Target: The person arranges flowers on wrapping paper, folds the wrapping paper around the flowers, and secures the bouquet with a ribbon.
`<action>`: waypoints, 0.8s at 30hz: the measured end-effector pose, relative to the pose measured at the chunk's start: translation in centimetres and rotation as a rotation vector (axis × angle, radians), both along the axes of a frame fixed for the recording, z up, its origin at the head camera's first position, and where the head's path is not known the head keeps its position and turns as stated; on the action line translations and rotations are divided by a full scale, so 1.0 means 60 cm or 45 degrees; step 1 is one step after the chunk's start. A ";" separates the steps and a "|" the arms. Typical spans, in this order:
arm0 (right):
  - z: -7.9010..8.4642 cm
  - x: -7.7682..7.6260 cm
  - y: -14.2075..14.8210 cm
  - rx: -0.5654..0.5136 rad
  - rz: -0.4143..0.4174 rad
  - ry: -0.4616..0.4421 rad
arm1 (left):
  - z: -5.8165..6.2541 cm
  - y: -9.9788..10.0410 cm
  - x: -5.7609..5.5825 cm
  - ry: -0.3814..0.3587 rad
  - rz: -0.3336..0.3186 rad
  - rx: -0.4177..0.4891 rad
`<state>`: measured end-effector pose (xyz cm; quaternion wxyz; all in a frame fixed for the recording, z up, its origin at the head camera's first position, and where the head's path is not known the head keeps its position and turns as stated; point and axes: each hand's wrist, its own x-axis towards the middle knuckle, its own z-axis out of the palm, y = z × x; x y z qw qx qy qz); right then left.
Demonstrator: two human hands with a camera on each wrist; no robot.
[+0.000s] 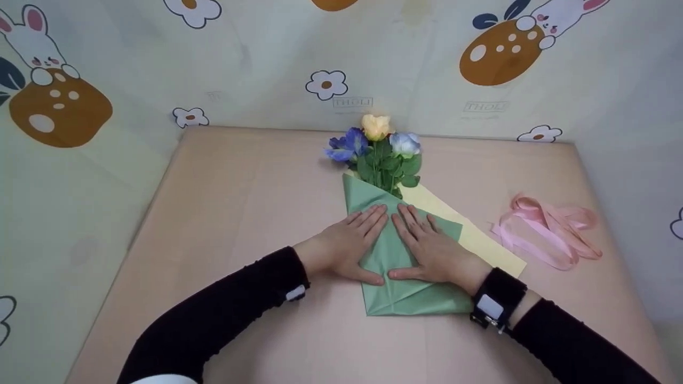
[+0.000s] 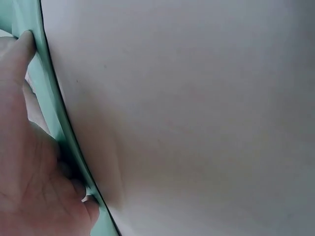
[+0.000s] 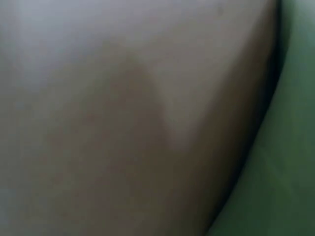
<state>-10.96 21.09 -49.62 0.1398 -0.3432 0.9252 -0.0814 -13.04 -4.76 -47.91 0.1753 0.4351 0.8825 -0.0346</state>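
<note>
Green wrapping paper (image 1: 384, 298) lies folded over the stems of a small bouquet, with its pale yellow side (image 1: 483, 234) showing at the right. Blue, cream and light blue flowers (image 1: 376, 128) and green leaves (image 1: 381, 162) stick out of the top; the lower stems are hidden. The left hand (image 1: 352, 242) rests flat on the left part of the paper with fingers straight. On the right part, the right hand (image 1: 435, 250) presses with spread fingers. In the left wrist view the left hand (image 2: 29, 162) lies along the paper's edge. The right wrist view shows only paper (image 3: 280, 162) and tabletop.
A loose pink ribbon (image 1: 555, 229) lies in loops at the right of the table (image 1: 256, 186). Behind the table hangs a patterned cloth (image 1: 267, 69) with rabbits and flowers. Dark bands or sleeves cover both forearms.
</note>
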 end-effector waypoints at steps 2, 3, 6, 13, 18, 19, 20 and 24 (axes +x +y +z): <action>-0.005 0.001 0.003 0.031 0.007 0.022 | 0.001 0.002 0.000 -0.015 -0.004 0.005; -0.007 0.002 0.005 0.044 0.012 0.037 | 0.002 0.003 -0.001 -0.024 0.000 0.009; -0.013 0.007 0.010 0.066 0.030 0.075 | 0.004 0.005 -0.009 -0.050 0.039 0.016; -0.014 0.007 0.008 0.030 0.055 0.108 | -0.005 -0.015 -0.055 -0.121 0.269 0.049; -0.010 0.007 0.005 0.032 0.061 0.104 | -0.004 -0.034 -0.085 -0.075 0.415 -0.028; -0.010 0.007 0.005 0.032 0.059 0.103 | -0.004 -0.035 -0.087 -0.052 0.439 -0.047; -0.010 0.007 0.004 0.038 0.058 0.101 | -0.002 -0.034 -0.086 -0.026 0.456 -0.064; -0.011 0.008 0.003 0.062 0.062 0.099 | 0.003 -0.023 -0.065 0.056 0.374 -0.039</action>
